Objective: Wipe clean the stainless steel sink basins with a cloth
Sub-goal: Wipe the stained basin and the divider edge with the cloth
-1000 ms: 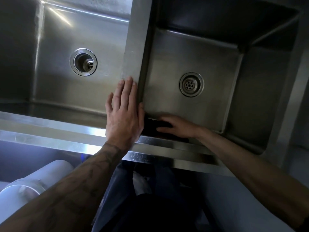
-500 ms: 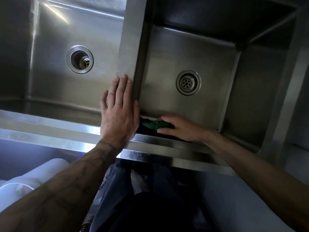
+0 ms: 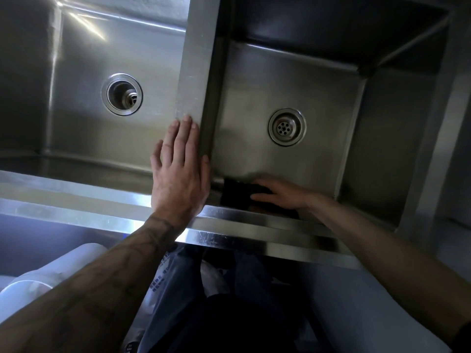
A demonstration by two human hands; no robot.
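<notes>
Left basin (image 3: 76, 59): left of the divider (image 3: 196, 59).
Right basin (image 3: 293, 80): right of the divider.
Left hand (image 3: 178, 171): flat on the divider's near end, fingers straight and together.
Right hand (image 3: 280, 193): just right of the divider, low in the right basin, fingers stretched flat, pressing the cloth.
Cloth (image 3: 234, 192): dark, under the right hand, against the near wall, close to the divider's foot.
</notes>
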